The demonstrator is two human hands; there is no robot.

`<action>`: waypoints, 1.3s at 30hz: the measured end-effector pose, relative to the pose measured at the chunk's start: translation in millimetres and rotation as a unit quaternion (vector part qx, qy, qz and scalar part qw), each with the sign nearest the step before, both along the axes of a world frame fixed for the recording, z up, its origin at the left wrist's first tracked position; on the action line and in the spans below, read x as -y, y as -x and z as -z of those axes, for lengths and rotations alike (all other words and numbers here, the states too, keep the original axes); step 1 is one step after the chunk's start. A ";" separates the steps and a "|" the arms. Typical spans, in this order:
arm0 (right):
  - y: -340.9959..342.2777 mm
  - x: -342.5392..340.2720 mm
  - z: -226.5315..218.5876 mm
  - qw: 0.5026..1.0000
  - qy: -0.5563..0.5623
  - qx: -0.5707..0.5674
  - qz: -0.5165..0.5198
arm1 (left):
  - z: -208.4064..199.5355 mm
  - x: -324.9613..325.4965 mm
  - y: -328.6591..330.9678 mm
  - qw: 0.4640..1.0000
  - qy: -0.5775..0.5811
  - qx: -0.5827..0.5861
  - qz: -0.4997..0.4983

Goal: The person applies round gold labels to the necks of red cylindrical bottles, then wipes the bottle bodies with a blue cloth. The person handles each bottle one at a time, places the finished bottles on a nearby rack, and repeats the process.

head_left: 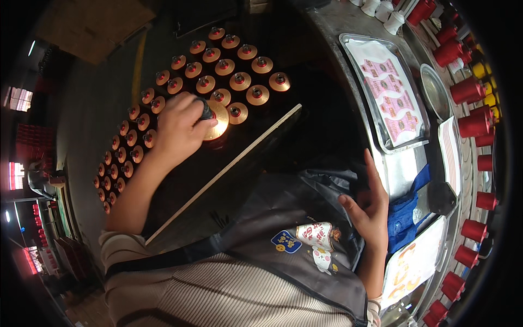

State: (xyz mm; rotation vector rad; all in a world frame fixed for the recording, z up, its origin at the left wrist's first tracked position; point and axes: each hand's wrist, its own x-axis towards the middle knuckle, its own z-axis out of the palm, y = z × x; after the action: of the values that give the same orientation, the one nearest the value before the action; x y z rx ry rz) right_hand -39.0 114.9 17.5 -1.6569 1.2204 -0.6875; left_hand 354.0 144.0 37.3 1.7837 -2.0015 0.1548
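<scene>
My left hand (182, 131) is closed round the dark knob-like top of a red bottle-like piece with a shiny gold shoulder (219, 122). It is at the near edge of several rows of similar pieces (239, 81), each with a gold disc-shaped top and a short neck. The left fingers partly hide the held piece, and its lower body is in shadow. My right hand (373, 212) is raised with thumb and fingers apart, holding nothing. It is beside the metal bench edge, near a crumpled blue cloth (403, 220).
A pale wooden strip (229, 169) runs along the dark surface's near side. On the right bench are a metal tray (389, 146) with pink printed label sheets (389, 90), a round metal dish (435, 90) and a printed sheet (408, 267). Red pieces (468, 90) line the conveyor beyond.
</scene>
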 end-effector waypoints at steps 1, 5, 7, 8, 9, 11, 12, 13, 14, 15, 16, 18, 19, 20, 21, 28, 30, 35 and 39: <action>0.7 -3.5 2.5 1.000 -0.023 0.012 0.012 | 37.9 -6.5 -20.3 0.999 -0.011 0.000 -0.034; 23.4 -5.0 8.8 0.996 -0.028 0.022 0.083 | 172.5 8.9 -61.5 0.991 -0.045 -0.044 -0.116; 33.1 -11.0 16.8 0.994 -0.007 -0.004 0.112 | 211.6 6.5 -66.6 0.987 -0.068 -0.071 -0.126; 35.6 -13.7 18.6 0.992 -0.010 -0.007 0.124 | 226.7 4.1 -68.9 0.987 -0.074 -0.070 -0.125; 37.7 -11.0 16.6 0.991 -0.010 -0.009 0.135 | 233.1 5.7 -67.7 0.986 -0.077 -0.069 -0.128; 39.5 -5.5 8.7 0.989 -0.025 -0.024 0.143 | 243.8 5.6 -66.2 0.984 -0.073 -0.078 -0.142; 41.9 -7.5 9.9 0.988 -0.027 -0.025 0.150 | 247.7 8.1 -61.3 0.983 -0.066 -0.088 -0.145; 40.5 -9.6 12.0 0.987 -0.027 -0.024 0.157 | 248.6 9.6 -61.4 0.983 -0.057 -0.097 -0.148; 38.4 -11.7 16.4 0.988 -0.020 -0.013 0.155 | 249.1 7.2 -66.2 0.979 -0.076 -0.107 -0.154; 30.3 -14.7 11.0 0.988 -0.027 -0.025 0.150 | 246.2 6.2 -72.0 0.978 -0.096 -0.108 -0.151; 25.8 -17.3 6.4 0.987 -0.044 -0.024 0.149 | 242.9 5.0 -77.4 0.979 -0.081 -0.129 -0.135; 28.1 -23.0 3.0 0.986 -0.066 -0.016 0.150 | 230.9 9.0 -75.8 0.982 -0.035 -0.118 -0.143; 32.2 -27.7 5.5 0.984 -0.060 0.005 0.166 | 223.2 12.9 -70.3 0.982 -0.002 -0.088 -0.168; 39.0 -31.3 8.9 0.984 -0.062 0.020 0.167 | 220.8 21.2 -74.3 0.983 0.044 -0.097 -0.147; 43.6 -33.6 9.0 0.982 -0.057 0.033 0.178 | 203.8 35.6 -63.2 0.982 0.051 -0.104 -0.150; 74.2 -53.9 7.8 0.988 0.026 0.041 0.145 | 51.7 155.0 149.8 0.907 0.223 -0.306 0.184; 86.4 -67.3 11.0 0.981 0.057 0.058 0.175 | 9.3 187.8 224.6 0.883 0.247 -0.263 0.300; 141.9 -84.0 12.3 0.931 0.047 0.150 0.330 | -23.5 340.0 429.3 0.865 0.187 -0.260 0.387; 184.7 -85.4 27.6 0.875 0.021 0.222 0.429 | -62.0 451.1 564.1 0.885 0.168 -0.212 0.379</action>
State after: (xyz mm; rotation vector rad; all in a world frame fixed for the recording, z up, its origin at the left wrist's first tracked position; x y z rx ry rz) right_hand -223.7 200.3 -10.1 -0.8275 1.5684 -1.5434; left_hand -210.1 -307.1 99.4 0.6615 -2.0221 -0.1252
